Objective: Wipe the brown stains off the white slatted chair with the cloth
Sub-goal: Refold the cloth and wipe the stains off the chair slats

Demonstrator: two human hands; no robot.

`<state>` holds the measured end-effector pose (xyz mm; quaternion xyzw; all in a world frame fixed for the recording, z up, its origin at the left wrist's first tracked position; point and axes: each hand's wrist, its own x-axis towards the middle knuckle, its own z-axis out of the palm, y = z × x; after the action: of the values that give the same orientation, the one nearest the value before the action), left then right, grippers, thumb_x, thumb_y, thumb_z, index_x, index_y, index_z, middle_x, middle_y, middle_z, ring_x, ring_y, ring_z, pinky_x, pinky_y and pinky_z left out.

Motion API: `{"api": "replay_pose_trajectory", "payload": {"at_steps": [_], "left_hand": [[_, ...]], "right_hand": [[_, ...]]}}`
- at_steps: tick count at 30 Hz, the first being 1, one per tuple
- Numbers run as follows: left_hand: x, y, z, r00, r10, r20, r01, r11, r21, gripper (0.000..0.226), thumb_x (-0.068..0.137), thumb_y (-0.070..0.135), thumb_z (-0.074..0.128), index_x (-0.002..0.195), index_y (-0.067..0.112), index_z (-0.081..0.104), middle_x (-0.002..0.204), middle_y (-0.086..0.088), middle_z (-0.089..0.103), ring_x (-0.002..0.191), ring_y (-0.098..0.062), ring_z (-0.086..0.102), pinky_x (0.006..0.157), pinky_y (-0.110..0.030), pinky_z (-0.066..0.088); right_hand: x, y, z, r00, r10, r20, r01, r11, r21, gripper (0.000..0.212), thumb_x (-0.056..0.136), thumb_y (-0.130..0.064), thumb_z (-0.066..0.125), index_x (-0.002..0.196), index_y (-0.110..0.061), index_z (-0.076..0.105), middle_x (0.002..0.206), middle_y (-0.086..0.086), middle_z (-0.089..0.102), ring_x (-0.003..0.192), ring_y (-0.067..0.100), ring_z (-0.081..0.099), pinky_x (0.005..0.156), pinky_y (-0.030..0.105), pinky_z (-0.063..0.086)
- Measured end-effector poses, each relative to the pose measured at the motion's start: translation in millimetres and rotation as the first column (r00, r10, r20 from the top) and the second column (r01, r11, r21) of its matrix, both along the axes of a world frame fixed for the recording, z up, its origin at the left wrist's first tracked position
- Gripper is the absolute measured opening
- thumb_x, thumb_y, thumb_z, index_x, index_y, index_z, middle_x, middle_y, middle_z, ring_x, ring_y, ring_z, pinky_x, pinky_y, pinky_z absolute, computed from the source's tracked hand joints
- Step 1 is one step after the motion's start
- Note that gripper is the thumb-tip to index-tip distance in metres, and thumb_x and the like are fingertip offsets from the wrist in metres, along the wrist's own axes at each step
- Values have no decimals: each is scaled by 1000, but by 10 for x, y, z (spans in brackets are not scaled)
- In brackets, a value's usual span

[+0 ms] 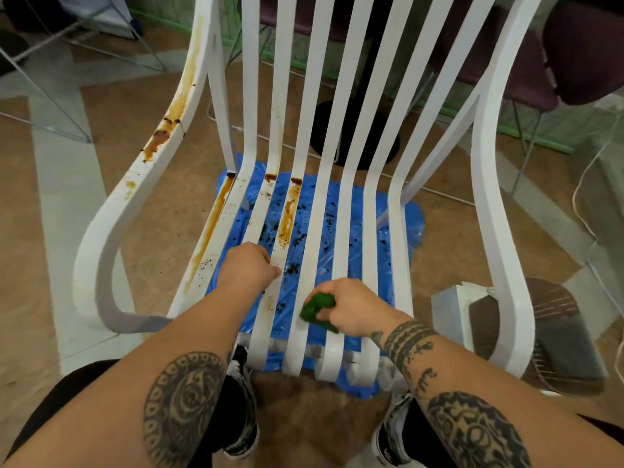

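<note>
Two bare hands on a stained white slatted chair, seen from the head camera.

The right hand has its fingers curled tight around a bunched green cloth, pressing it on a seat slat near the front edge. The left hand is closed loosely, gripping a slat further left. Brown stains streak the left seat slats and the left armrest. A spattered blue plastic sheet lies on the floor under the seat.
</note>
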<state>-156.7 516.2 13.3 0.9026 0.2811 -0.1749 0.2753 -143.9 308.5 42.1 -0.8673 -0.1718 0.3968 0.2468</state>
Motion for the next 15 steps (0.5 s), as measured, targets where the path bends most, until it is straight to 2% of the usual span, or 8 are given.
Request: {"api": "replay_pose_trajectory", "payload": {"at_steps": [2, 4, 5, 8, 13, 15], "left_hand": [[14, -9, 13, 1000, -3, -6, 3, 1000, 7, 24, 88, 38, 75, 86, 15, 70, 82, -6, 69, 74, -22, 64, 59, -29, 46], [24, 1, 2, 1000, 1, 12, -1, 1000, 8, 24, 88, 38, 75, 82, 16, 68, 80, -6, 68, 73, -21, 63, 57, -28, 44], [14, 5, -23, 1000, 4, 21, -4, 1000, 9, 24, 87, 38, 75, 81, 16, 68, 79, -5, 67, 72, -21, 63, 56, -28, 43], [-17, 13, -57, 999, 23, 45, -23, 1000, -1, 24, 86, 36, 76, 76, 17, 65, 72, -3, 65, 66, -17, 61, 51, -25, 40], [3, 6, -8, 999, 16, 34, -16, 1000, -6, 25, 87, 38, 76, 76, 18, 66, 73, -3, 67, 68, -18, 63, 54, -25, 43], [-11, 3, -13, 1000, 9, 20, -9, 1000, -9, 25, 87, 37, 76, 75, 17, 66, 73, -3, 68, 69, -19, 64, 54, -25, 43]], "right_hand": [[26, 0, 49, 997, -76, -33, 78, 995, 68, 26, 92, -17, 70, 116, -26, 71, 112, 1, 71, 103, 20, 65, 92, 38, 57], [34, 80, 52, 975, -214, 53, 202, 964, 175, 25, 93, -16, 69, 117, -26, 71, 112, 0, 71, 103, 20, 65, 94, 41, 56], [4, 132, 27, 967, -217, 132, 192, 964, 182, 26, 93, -16, 68, 117, -26, 71, 113, 0, 70, 103, 21, 64, 94, 41, 56], [-217, 230, -79, 947, -51, 317, 18, 994, 105, 32, 87, -10, 70, 114, -26, 72, 115, -1, 67, 105, 23, 62, 94, 41, 54], [-540, 104, -37, 930, 142, 339, -164, 986, 37, 40, 79, -4, 70, 109, -30, 73, 115, -6, 68, 106, 22, 60, 94, 43, 53], [-562, 52, -3, 945, 202, 257, -219, 975, 40, 36, 82, -6, 69, 109, -29, 73, 113, -7, 69, 105, 20, 62, 94, 42, 54]]}}
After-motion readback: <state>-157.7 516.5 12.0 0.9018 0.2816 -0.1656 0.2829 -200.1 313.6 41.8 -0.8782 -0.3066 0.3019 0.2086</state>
